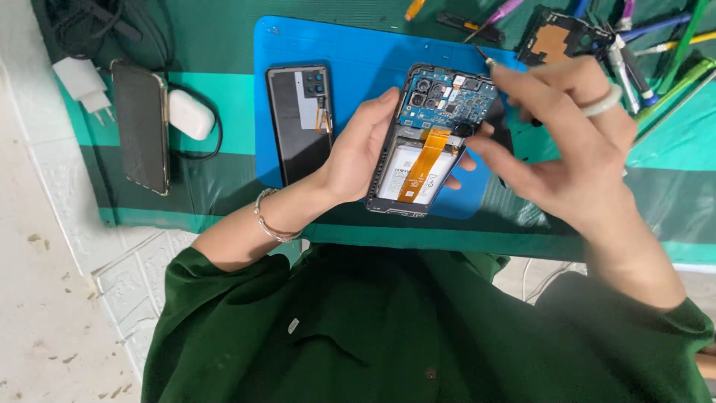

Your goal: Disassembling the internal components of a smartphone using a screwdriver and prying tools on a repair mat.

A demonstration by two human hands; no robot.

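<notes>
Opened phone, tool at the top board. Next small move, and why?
Probably keep the left hand bracing the opened phone and ease the thin tool in the right hand down onto the blue board. The tip sits at the phone's upper right corner, the orange flex cable and battery lie bare, so a slip could nick them.

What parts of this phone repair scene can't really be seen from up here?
- Opened phone: its left edge is covered by the left hand and its right edge by the right hand, head view.
- Thin tool in the right hand: only the tip shows; fingers hide the handle.
- Pile of tools: cut off by the top and right edges.
- Black cables: cut off by the top edge.
- Small board parts: too small to tell apart.
</notes>
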